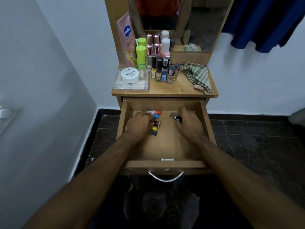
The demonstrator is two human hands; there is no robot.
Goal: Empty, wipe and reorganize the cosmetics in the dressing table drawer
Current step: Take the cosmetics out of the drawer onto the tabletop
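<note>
The wooden drawer [166, 164] is pulled open below the dressing table top [175, 89]. Both my hands are inside it. My left hand [138, 125] lies over a cluster of small tubes: an orange-and-white stick [155, 111], a blue-capped one [156, 116], a dark red lipstick [156, 123], a yellow-capped one [154, 128] and a grey-capped one [154, 133]. Its fingers curl over them; which tube it grips is hidden. My right hand [188, 123] holds a small dark bottle with a silver cap [176, 117] near the drawer's back right.
On the table top stand a clear box with a white nail polish remover jar [130, 75], green-capped bottles [141, 57], a pink Vaseline tube [127, 38], several perfume and polish bottles [162, 70], and a checked cloth [197, 75]. A mirror rises behind. Blue fabric [264, 25] hangs at right.
</note>
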